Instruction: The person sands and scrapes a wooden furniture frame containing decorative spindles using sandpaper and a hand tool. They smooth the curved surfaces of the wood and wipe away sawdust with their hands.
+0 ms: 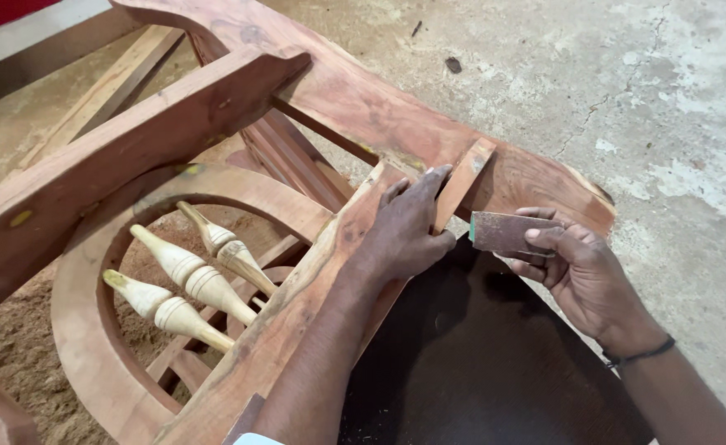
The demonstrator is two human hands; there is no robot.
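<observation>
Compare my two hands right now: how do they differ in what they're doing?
The left hand lies flat, fingers spread, on the reddish wooden frame; the right hand curls around a folded piece of sandpaper. The left touches the small upright slat; the right is off the wood, above the dark panel. Both are bare.

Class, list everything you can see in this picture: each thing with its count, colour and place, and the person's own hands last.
Wooden frame: one, reddish brown, lying across the left and centre.
Spindles: three, pale, inside the frame's round opening.
Slat: one, light brown, under the left fingertips.
Sandpaper: one folded piece, brown, held right of the slat.
Sawdust: a heap, tan, lower left.
Dark board: one, near black, bottom centre.
Floor: grey concrete, cracked, right.
Wristband: one, black, right wrist.
Left hand: on the frame.
Right hand: gripping the sandpaper.
</observation>
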